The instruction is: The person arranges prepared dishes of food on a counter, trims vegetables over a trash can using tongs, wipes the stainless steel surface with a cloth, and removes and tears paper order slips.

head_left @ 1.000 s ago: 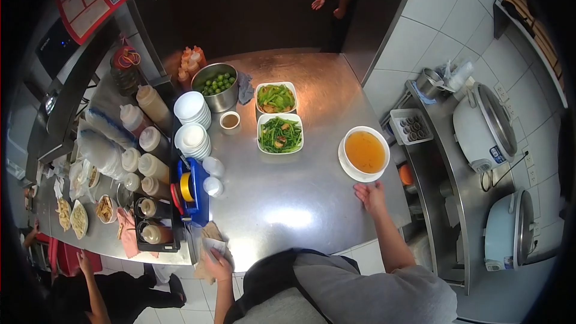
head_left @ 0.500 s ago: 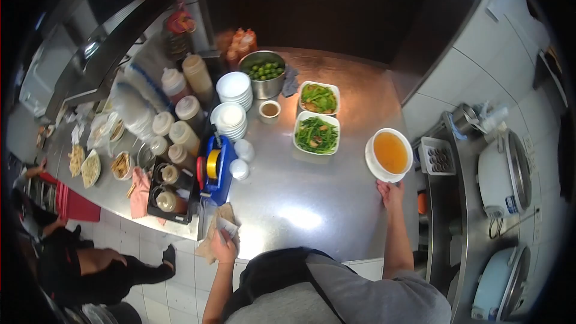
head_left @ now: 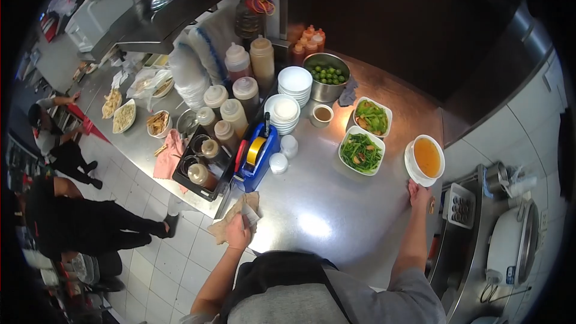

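My left hand is closed on a white paper slip, over a brown cloth at the counter's front edge. My right hand is at the near rim of a white plate under a bowl of orange-brown soup; its fingers are partly hidden, and whether they grip the plate is unclear. Left of the soup stand two square white bowls, one with dark leafy greens, the other with lighter greens. A small cup of brown sauce sits further left.
A blue tape dispenser, stacked white bowls, squeeze bottles and a metal pot of green fruit stand on the counter's left part. Two people are on the floor at left. A rice cooker is at right.
The view has turned left, so the counter's things appear further right and more of the left side shows. Both hands stay at the paper slip and the plate. The people at left have moved.
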Available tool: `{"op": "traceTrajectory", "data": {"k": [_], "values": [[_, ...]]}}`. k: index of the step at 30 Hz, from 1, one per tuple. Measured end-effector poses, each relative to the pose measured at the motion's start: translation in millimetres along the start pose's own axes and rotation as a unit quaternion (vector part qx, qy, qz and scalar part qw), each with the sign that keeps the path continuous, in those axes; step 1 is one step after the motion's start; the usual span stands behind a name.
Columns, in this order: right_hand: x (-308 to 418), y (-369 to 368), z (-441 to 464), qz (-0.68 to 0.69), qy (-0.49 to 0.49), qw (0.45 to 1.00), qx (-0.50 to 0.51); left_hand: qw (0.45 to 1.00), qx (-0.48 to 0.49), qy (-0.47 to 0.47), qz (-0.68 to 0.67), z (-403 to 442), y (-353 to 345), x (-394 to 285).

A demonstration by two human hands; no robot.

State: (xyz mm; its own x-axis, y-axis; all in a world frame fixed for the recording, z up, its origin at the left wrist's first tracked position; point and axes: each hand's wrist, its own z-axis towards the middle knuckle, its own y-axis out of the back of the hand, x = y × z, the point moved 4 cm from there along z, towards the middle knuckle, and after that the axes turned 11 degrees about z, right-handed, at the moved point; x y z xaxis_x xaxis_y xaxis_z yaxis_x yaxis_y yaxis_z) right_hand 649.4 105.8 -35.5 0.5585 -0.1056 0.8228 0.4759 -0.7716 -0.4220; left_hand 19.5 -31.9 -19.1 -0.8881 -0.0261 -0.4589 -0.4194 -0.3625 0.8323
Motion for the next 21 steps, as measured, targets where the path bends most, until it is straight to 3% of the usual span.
{"op": "traceTrajectory", "data": {"k": [8, 12, 14, 15, 16, 17, 18, 19, 21], "values": [[-1, -26, 22, -0.005, 0.015, 1.000, 0.010, 1.000, 0.001, 0.004, 0.005, 3, 7, -8], [-34, 9, 65, 0.100, -0.043, 0.955, 0.276, 1.000, -0.015, 0.008, -0.019, -4, -5, 4], [-30, 0, 1, -0.078, -0.022, 0.984, 0.156, 0.999, 0.018, 0.020, -0.039, -17, -36, 36], [-34, 0, -18, -0.036, -0.064, 0.987, 0.141, 0.995, -0.049, 0.021, -0.081, -3, -3, -6], [-22, -17, -53, -0.132, -0.089, 0.983, 0.092, 0.996, -0.017, -0.004, -0.083, -5, -4, -1], [-17, -9, -51, -0.262, -0.008, 0.961, 0.083, 0.998, -0.050, 0.007, -0.024, -4, 0, -6], [-17, 0, -43, -0.390, 0.061, 0.915, 0.079, 0.997, 0.022, 0.060, -0.037, -8, -12, 14], [-1, 11, -35, -0.484, 0.194, 0.853, 0.023, 0.996, 0.035, 0.065, -0.049, -12, -20, 29], [32, 20, -34, -0.621, 0.434, 0.647, -0.081, 0.995, 0.041, 0.067, -0.056, -10, -19, 28]]}}
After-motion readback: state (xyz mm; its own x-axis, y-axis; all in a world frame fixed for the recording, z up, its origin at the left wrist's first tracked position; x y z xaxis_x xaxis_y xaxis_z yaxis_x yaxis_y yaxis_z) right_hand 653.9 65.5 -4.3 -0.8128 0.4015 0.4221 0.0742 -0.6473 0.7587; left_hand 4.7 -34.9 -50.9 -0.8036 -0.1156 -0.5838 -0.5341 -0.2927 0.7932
